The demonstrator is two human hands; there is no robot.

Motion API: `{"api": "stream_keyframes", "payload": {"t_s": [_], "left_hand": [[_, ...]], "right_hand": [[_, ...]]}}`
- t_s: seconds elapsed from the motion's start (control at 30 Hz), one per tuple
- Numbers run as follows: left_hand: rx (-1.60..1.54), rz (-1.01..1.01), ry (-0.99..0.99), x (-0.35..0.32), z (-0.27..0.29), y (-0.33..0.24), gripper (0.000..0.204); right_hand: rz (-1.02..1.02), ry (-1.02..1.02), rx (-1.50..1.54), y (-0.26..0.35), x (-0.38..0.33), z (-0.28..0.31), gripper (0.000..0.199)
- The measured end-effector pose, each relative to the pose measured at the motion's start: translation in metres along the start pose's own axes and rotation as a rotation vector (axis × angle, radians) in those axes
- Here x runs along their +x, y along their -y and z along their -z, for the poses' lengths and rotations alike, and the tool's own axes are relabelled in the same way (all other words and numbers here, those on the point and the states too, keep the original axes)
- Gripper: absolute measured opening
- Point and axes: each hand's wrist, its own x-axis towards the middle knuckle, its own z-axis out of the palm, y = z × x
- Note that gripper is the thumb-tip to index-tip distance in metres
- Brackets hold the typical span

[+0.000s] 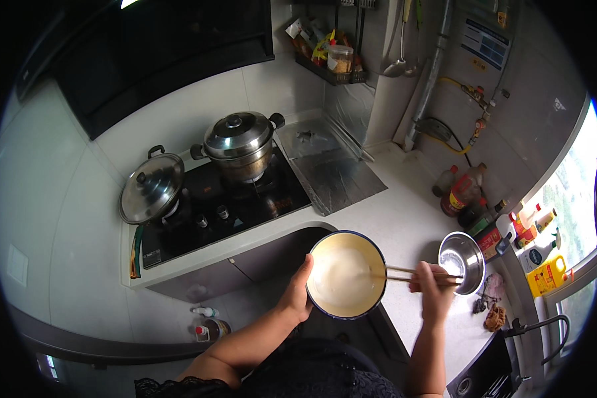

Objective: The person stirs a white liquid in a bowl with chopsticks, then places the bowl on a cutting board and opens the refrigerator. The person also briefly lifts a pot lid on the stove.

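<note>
A white countertop (397, 199) bends round the corner of the kitchen, its front edge curving inward before the person. On the left a black cooktop (272, 209) is set into it, with a lidded steel pot (239, 140) at the back and a lidded pan (156, 189) near the left end. A shiny metallic sheet (345, 189) borders the cooktop's right side.

The enamel bowl (345, 239), cream inside with a dark blue rim, is in front of the person's body, overlapping the counter's curved front edge in view; whether it touches the counter cannot be told. Their left hand (300, 288) grips its left side, thumb at the rim. The right hand (434, 292) grasps a pair of chopsticks (398, 274), tips inside the bowl at the pale mixture (341, 275).

A strip of countertop separates the bowl from a steel basin (477, 255) on the right; the right hand overlaps the basin's near-left edge in view. Bottles (466, 189) line the wall behind, and a black sink (487, 361) bounds the lower right.
</note>
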Motion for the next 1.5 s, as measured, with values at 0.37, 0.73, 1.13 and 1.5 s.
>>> {"api": "stream_keyframes", "payload": {"t_s": [0.37, 0.73, 1.13, 1.5], "left_hand": [[-0.039, 0.006, 0.009, 0.007, -0.006, 0.011, 0.069], [-0.075, 0.045, 0.059, 0.016, -0.004, 0.016, 0.070], [-0.075, 0.082, 0.063, 0.017, -0.005, 0.028, 0.070], [-0.052, 0.106, 0.102, 0.017, -0.013, 0.034, 0.071]], "right_hand": [[-0.056, 0.229, 0.026, 0.004, -0.007, -0.018, 0.018], [-0.241, 0.210, -0.030, 0.006, 0.003, 0.021, 0.019], [-0.043, -0.094, -0.034, -0.005, 0.001, 0.027, 0.018], [-0.034, 0.124, -0.003, 0.001, -0.013, 0.012, 0.019]]}}
